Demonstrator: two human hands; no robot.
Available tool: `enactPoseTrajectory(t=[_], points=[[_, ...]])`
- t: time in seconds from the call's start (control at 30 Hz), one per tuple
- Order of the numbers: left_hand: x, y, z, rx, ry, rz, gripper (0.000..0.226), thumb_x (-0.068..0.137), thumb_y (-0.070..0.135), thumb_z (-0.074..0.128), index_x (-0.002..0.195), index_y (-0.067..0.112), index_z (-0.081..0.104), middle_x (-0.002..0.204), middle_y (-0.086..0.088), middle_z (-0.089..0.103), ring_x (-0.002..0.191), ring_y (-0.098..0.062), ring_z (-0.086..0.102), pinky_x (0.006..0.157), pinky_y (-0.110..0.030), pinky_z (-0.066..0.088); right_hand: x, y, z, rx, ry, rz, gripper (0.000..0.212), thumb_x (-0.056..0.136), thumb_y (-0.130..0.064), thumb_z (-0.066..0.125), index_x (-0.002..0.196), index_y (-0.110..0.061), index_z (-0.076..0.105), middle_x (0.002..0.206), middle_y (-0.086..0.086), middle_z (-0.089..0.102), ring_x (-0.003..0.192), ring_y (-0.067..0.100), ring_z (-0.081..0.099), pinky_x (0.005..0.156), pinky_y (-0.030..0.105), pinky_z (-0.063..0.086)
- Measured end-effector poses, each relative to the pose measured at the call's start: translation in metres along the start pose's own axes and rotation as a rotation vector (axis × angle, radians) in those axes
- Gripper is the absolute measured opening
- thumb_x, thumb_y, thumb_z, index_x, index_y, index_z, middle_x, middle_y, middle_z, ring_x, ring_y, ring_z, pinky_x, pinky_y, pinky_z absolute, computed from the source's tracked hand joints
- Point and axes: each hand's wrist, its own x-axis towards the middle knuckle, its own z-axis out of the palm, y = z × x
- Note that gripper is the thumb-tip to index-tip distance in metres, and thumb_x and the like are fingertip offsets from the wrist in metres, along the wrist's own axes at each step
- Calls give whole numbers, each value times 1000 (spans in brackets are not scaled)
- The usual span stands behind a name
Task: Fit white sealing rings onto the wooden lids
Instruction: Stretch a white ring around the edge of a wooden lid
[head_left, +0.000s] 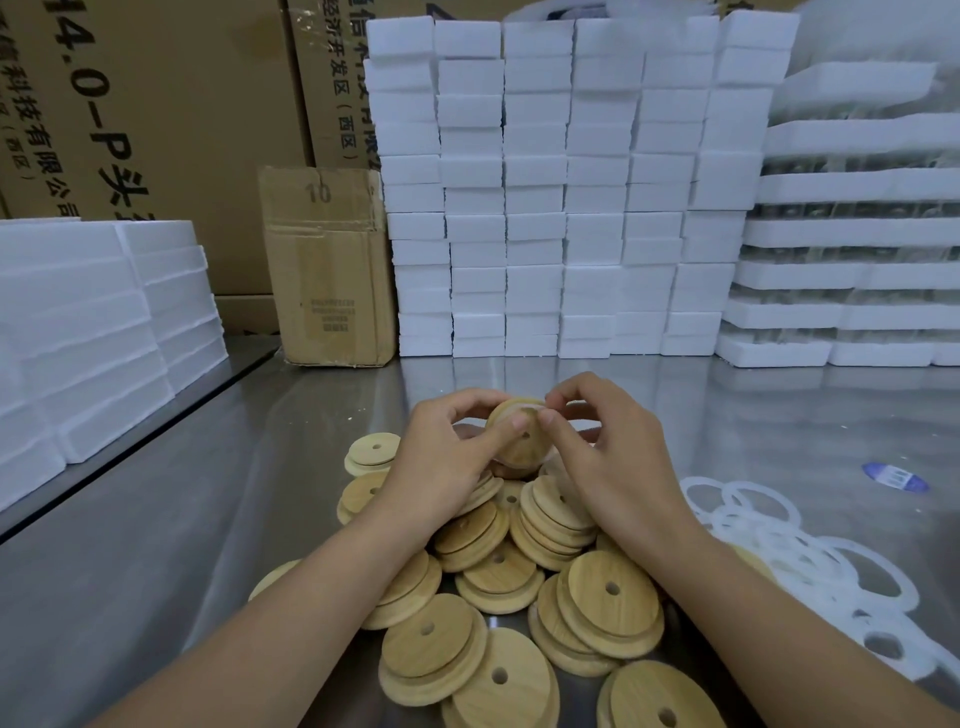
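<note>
Both hands hold one round wooden lid (521, 441) with a small centre hole, tilted up above a heap of like lids (498, 577). My left hand (447, 457) grips its left edge, thumb on its face. My right hand (602, 457) pinches its upper right rim, where a thin white sealing ring (524, 401) shows along the top edge. A loose pile of white sealing rings (795, 551) lies on the table to the right of my right forearm.
The steel table (208, 519) carries stacked white foam blocks at the left (88, 332) and across the back (566, 192). A small cardboard box (332, 265) stands back left. A blue-and-white label (894, 477) lies at the right.
</note>
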Motion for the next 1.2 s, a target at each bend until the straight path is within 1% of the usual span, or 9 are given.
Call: enactPoseTrajectory(t=[0.13, 0.27, 0.33, 0.53, 0.67, 0.87, 0.97, 1.13, 1.2], points=[[1, 1, 0, -6, -33, 11, 13, 92, 27, 83, 104, 23, 80, 87, 5, 82, 68, -4, 73, 65, -18, 54, 7, -2, -7, 123, 18, 131, 12, 97, -22, 72, 86, -26, 70, 102, -14, 75, 100, 1, 70, 80, 29, 55], [2, -1, 0, -35, -11, -9, 16, 93, 25, 82, 108, 22, 80, 96, 3, 83, 81, -12, 78, 76, -29, 60, 14, 0, -11, 198, -38, 246, 8, 96, -22, 74, 88, -21, 74, 94, -10, 78, 79, 15, 72, 62, 17, 52], [1, -3, -1, -59, 3, -26, 18, 94, 25, 82, 111, 22, 79, 101, 1, 82, 92, -18, 79, 84, -36, 63, 14, 1, -9, 188, -66, 255, 9, 96, -25, 74, 88, -21, 76, 84, -8, 78, 70, 9, 68, 58, 18, 49], [0, -3, -2, -199, 59, -104, 18, 95, 21, 80, 113, 17, 78, 112, -6, 77, 92, -19, 79, 71, -35, 65, 9, 2, -6, 208, -101, 236, 11, 93, -28, 78, 85, -22, 76, 76, -11, 77, 67, -1, 67, 67, 22, 47], [0, -1, 0, -165, 39, -97, 20, 92, 24, 84, 110, 18, 78, 107, -6, 79, 91, -20, 79, 72, -35, 65, 5, 0, -6, 115, -68, 148, 8, 95, -26, 76, 87, -25, 75, 87, -12, 78, 88, 4, 73, 74, 31, 55], [-2, 2, 1, -47, -23, -12, 19, 94, 33, 81, 112, 25, 81, 102, 2, 82, 94, -20, 78, 78, -30, 61, 0, -11, -4, 91, -28, 4, 9, 96, -23, 75, 87, -25, 76, 87, -13, 75, 92, 7, 71, 76, 27, 55], [-1, 3, 0, -65, -48, 10, 19, 96, 27, 78, 113, 21, 81, 104, 0, 82, 98, -24, 78, 86, -35, 64, 3, -11, -7, 130, -19, 34, 8, 96, -23, 75, 88, -25, 77, 93, -11, 75, 97, 6, 70, 80, 31, 54], [-2, 4, 0, -64, -59, 18, 17, 97, 27, 78, 112, 21, 81, 104, 1, 82, 96, -18, 78, 79, -24, 60, 11, -7, -14, 195, -40, 134, 8, 93, -25, 78, 85, -25, 79, 92, -15, 77, 94, -5, 68, 79, 8, 48], [-2, 2, -3, -81, -15, -1, 16, 97, 27, 77, 112, 23, 81, 104, 2, 82, 97, -17, 78, 80, -26, 61, 13, -4, -15, 267, -22, 226, 9, 95, -25, 76, 86, -24, 78, 84, -18, 76, 84, -8, 68, 78, 15, 50]])
